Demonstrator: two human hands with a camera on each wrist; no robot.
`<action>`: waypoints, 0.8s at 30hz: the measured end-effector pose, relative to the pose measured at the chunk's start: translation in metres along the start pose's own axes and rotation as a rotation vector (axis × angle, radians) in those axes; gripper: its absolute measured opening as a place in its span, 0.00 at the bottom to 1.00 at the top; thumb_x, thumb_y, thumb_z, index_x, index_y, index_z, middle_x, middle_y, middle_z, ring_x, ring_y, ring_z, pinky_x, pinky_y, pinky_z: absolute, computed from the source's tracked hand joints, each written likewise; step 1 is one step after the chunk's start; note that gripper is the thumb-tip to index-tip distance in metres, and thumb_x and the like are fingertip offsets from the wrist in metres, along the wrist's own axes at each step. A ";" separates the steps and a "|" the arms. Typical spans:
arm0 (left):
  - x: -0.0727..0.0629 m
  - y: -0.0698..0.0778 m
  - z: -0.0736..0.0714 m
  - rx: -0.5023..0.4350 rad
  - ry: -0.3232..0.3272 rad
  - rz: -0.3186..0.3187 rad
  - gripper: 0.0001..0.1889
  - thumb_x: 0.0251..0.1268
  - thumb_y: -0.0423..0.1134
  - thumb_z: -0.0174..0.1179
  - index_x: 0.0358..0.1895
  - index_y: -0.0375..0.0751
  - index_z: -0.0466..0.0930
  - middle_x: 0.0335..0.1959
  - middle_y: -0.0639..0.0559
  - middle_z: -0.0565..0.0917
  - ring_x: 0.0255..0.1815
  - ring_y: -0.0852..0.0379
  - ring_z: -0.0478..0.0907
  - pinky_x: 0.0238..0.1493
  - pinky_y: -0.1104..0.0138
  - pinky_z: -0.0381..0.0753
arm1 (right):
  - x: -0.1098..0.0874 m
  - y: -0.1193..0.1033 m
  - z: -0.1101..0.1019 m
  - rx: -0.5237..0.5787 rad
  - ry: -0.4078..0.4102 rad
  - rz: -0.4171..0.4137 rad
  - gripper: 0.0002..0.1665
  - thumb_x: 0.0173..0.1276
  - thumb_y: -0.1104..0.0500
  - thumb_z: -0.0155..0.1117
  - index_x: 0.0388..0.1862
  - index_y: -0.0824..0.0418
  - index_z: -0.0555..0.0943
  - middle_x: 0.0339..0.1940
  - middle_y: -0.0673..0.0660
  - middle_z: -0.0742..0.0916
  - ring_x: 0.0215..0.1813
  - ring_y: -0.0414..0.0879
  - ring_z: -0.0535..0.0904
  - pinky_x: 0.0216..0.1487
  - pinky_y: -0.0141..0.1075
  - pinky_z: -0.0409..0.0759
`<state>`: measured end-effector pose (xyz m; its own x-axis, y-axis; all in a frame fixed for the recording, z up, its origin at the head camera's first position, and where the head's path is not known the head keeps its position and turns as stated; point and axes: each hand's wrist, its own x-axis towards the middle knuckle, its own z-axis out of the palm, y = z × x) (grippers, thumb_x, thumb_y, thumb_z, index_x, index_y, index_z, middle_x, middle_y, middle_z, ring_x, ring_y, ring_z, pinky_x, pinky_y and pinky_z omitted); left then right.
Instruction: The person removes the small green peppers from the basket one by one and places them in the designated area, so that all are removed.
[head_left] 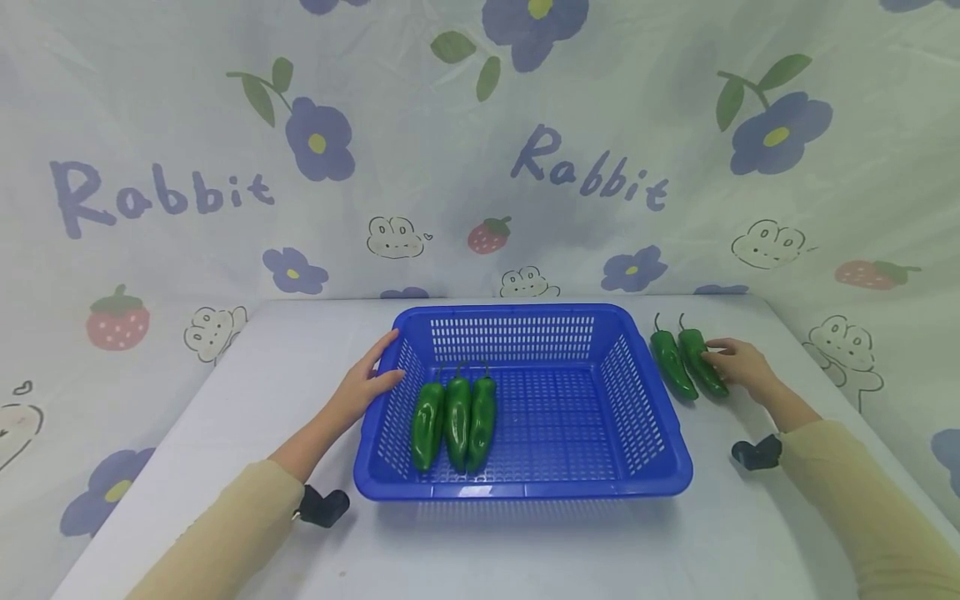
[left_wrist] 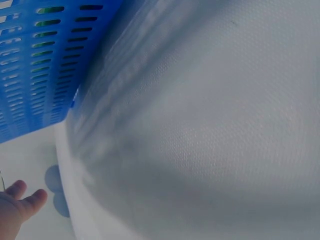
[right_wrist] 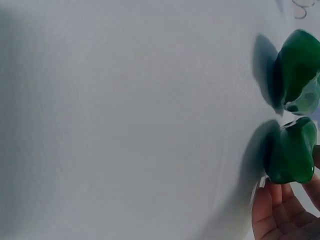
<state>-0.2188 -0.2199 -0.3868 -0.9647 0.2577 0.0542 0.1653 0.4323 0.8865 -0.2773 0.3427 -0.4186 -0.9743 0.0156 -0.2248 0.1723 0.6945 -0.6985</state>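
Okay, head: left hand [head_left: 363, 387], fingers spread, rests on blue basket [head_left: 525, 490] holding three peppers [head_left: 457, 417]; right hand's [head_left: 741, 367] fingers curl around outer pepper [head_left: 702, 358] on tabletop [head_left: 525, 554]. Left wrist: basket wall, two fingers. Right wrist: same hold, inner pepper [right_wrist: 300, 65] beside.

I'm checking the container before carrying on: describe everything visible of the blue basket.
The blue basket looks like plastic: rectangular, open-topped, with slotted walls, a gridded floor and a smooth rim. It sits upright on the white table, long sides running across the view. Three green peppers lie side by side in its left part. The left hand is at its left rim, apparently touching it.
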 end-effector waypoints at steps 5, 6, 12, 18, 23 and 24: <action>0.000 0.000 0.000 0.005 0.000 -0.003 0.36 0.63 0.42 0.49 0.73 0.47 0.44 0.69 0.29 0.52 0.57 0.27 0.66 0.43 0.50 0.81 | -0.003 -0.004 0.001 -0.018 -0.046 -0.017 0.38 0.70 0.49 0.46 0.65 0.78 0.55 0.59 0.80 0.67 0.52 0.65 0.74 0.44 0.43 0.81; 0.000 0.000 0.000 0.005 0.000 -0.005 0.36 0.63 0.42 0.49 0.73 0.47 0.44 0.69 0.29 0.53 0.57 0.27 0.67 0.42 0.50 0.81 | -0.003 -0.005 0.001 -0.025 -0.056 -0.016 0.38 0.70 0.48 0.45 0.65 0.78 0.55 0.59 0.80 0.67 0.52 0.65 0.74 0.45 0.43 0.81; 0.001 0.000 -0.001 0.009 -0.002 -0.011 0.36 0.64 0.41 0.48 0.73 0.45 0.43 0.68 0.28 0.53 0.54 0.28 0.70 0.40 0.52 0.83 | 0.001 0.000 0.000 -0.017 -0.077 -0.032 0.41 0.68 0.44 0.48 0.64 0.77 0.56 0.58 0.81 0.67 0.50 0.64 0.75 0.44 0.44 0.81; -0.001 0.002 -0.001 0.025 -0.002 0.019 0.37 0.63 0.49 0.49 0.73 0.47 0.44 0.68 0.27 0.53 0.54 0.27 0.70 0.41 0.50 0.82 | 0.002 0.000 -0.002 -0.004 -0.079 -0.040 0.42 0.66 0.43 0.51 0.64 0.75 0.58 0.55 0.80 0.69 0.45 0.61 0.78 0.42 0.44 0.82; -0.001 0.002 0.000 0.039 0.007 0.040 0.37 0.63 0.52 0.49 0.73 0.49 0.45 0.66 0.25 0.54 0.52 0.27 0.71 0.39 0.52 0.83 | -0.002 -0.009 -0.006 -0.052 -0.061 -0.028 0.39 0.71 0.47 0.44 0.65 0.77 0.54 0.58 0.81 0.67 0.50 0.66 0.75 0.44 0.45 0.82; -0.001 0.002 0.000 0.035 0.007 0.036 0.37 0.63 0.51 0.49 0.73 0.49 0.45 0.66 0.25 0.54 0.52 0.27 0.71 0.39 0.52 0.83 | -0.003 -0.011 -0.008 -0.060 -0.059 -0.029 0.38 0.71 0.47 0.43 0.65 0.78 0.54 0.58 0.81 0.67 0.51 0.66 0.74 0.44 0.44 0.82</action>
<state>-0.2172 -0.2198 -0.3850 -0.9595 0.2674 0.0892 0.2069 0.4532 0.8671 -0.2772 0.3403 -0.4046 -0.9683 -0.0463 -0.2454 0.1331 0.7360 -0.6638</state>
